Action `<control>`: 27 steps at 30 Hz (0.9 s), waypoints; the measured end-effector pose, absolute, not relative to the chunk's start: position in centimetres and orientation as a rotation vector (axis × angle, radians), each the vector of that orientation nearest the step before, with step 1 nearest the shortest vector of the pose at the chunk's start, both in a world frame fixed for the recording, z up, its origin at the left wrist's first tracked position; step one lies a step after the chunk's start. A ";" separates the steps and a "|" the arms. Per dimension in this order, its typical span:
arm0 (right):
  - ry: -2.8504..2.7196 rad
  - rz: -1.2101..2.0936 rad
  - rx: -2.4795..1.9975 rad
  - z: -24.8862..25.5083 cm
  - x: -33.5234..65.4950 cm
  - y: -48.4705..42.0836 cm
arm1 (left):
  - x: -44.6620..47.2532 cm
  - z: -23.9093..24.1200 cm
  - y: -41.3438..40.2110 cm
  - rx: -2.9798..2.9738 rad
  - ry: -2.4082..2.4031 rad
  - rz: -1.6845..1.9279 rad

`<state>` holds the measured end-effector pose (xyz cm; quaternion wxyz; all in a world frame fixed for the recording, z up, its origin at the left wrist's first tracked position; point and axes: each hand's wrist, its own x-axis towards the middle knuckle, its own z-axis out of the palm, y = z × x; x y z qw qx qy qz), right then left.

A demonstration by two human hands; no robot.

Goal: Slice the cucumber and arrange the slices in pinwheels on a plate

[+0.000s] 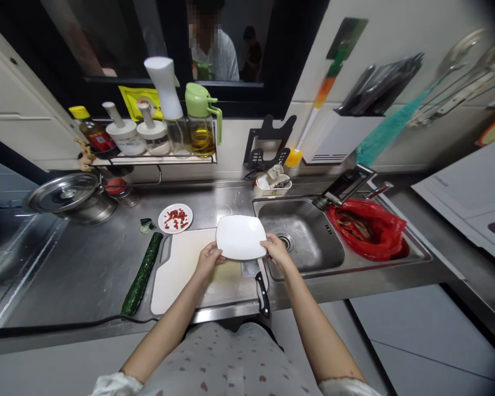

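A square white plate (240, 236) is held over the far right part of a white cutting board (181, 272). My left hand (209, 257) grips its near left edge and my right hand (275, 248) grips its right edge, fingers curled round the rim. A black-handled knife (261, 289) lies on the board's right side, below the plate. A whole cucumber (142, 273) lies on the steel counter, just left of the board.
A small plate of chopped red chili (175, 218) sits behind the board. The sink (303, 234) on the right has a red bag (369, 228) of scraps beside it. Pot with lid (72, 197) at left; condiment bottles on a shelf (157, 157) behind.
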<state>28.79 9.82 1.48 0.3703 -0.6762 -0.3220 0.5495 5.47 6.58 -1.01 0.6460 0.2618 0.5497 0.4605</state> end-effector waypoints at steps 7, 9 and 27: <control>-1.027 1.469 -1.610 1.0 25.2 15.1 | 2.5 -0.8 9.8 0.463 1.260 1.190; -1.042 1.508 -1.598 0.8 24.2 16.6 | 1.7 -0.7 10.7 0.411 1.289 1.222; -1.093 1.547 -1.704 -1.5 20.8 22.8 | -1.2 -2.4 16.5 0.350 1.390 1.206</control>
